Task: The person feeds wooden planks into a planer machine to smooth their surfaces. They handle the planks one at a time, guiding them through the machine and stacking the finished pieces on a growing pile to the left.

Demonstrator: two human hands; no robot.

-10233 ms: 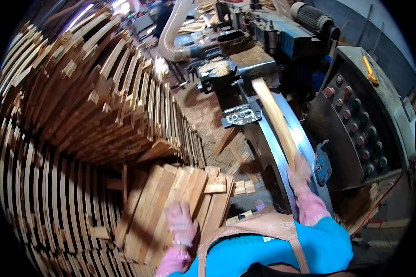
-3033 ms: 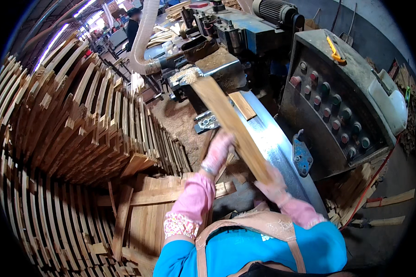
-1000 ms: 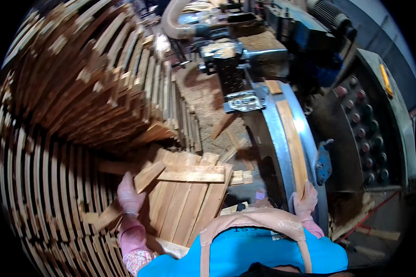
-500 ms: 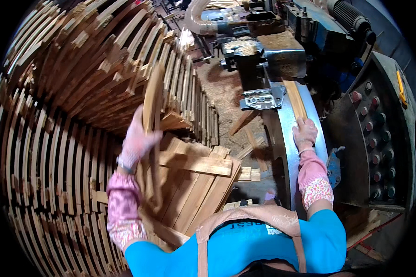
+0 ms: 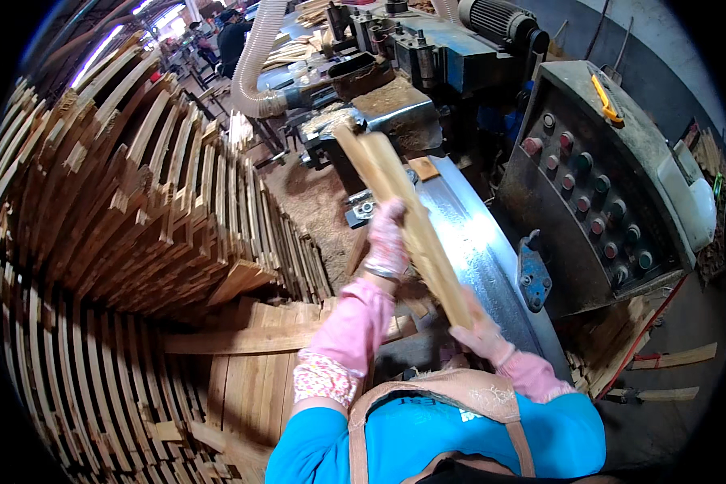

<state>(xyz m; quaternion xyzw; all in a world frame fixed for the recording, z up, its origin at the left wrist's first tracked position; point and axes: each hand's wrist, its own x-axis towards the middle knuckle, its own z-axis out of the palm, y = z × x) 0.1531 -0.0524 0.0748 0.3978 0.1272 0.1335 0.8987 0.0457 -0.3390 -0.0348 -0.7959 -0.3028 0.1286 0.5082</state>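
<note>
A long wooden strip [image 5: 419, 230] is held at a slant across the front of me, its far end over the machine and its near end by my waist. My gloved left hand [image 5: 389, 238] is closed round its left side about midway. At the near end, my gloved right hand [image 5: 484, 332], slightly blurred, grips the wood. The far end looks double, so a second strip may lie alongside; I cannot tell for sure. Beneath and beyond it runs the shiny metal machine table [image 5: 472, 242], where the end of another wooden piece [image 5: 424, 168] lies by the feed opening.
Tall stacks of wooden strips [image 5: 81, 194] fill the left. Flat boards [image 5: 250, 379] lie lower, with one strip across them. At right stands a button control panel [image 5: 589, 185] with a yellow cutter on top. A ribbed hose [image 5: 258, 56] rises from the machine; people work far off.
My left hand has swung the strip from the stack side rightward over the machine table. My right hand has left the piece on the table and come back to the strip's near end. The view has turned right.
</note>
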